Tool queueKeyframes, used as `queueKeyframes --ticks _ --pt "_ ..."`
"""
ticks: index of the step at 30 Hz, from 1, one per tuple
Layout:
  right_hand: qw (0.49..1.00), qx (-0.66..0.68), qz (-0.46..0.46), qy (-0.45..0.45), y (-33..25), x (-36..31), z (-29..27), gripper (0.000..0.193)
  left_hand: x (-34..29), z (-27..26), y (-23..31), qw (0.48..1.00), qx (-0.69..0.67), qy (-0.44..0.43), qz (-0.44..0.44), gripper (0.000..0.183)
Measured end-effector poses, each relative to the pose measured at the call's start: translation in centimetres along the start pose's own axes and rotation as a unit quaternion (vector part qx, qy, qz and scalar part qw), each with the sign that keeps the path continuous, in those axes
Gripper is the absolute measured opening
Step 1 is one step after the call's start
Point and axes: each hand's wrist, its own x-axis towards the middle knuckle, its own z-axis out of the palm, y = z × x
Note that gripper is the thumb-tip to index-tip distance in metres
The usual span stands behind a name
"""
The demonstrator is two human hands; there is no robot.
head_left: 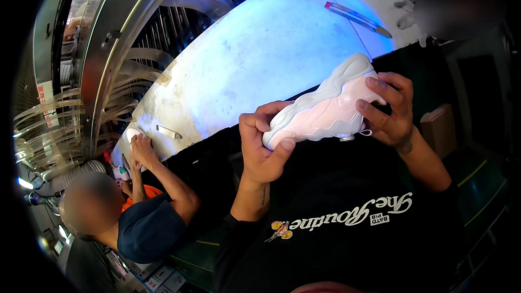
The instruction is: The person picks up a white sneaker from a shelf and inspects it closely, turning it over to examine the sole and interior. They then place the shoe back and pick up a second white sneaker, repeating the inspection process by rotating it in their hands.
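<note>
A pale pink and white sneaker [325,103] is held up on its side over the near edge of the table, its thick wavy white sole facing away from me. My left hand [266,141] grips one end, thumb on the near side and fingers curled behind. At the other end, by the ankle opening, my right hand [393,108] is closed around the upper, with fingertips on the pink side. A small white loop sticks out beside my right hand. Parts of both hands' grip are hidden behind the shoe.
Blue light falls on the white worktable [244,54]. A brush [358,19] lies at its far right, near a gloved hand [406,16] of another person. To the left, a co-worker [152,211] handles a white shoe [133,133]. Beyond the table runs a metal-framed machine [103,43]. A cardboard box [438,130] stands at right.
</note>
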Motion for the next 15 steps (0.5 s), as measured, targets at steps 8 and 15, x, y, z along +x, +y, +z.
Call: queueKeyframes --ticks 8,15 --pt "0.999 0.019 0.026 -0.033 0.8 -0.7 -0.2 0.049 0.3 -0.3 -1.8 0.981 -0.019 0.036 -0.190 0.024" --pt "0.997 0.036 0.004 -0.069 1.6 -0.3 -0.4 0.047 1.1 0.0 -2.7 0.959 -0.017 0.069 -0.273 0.033"
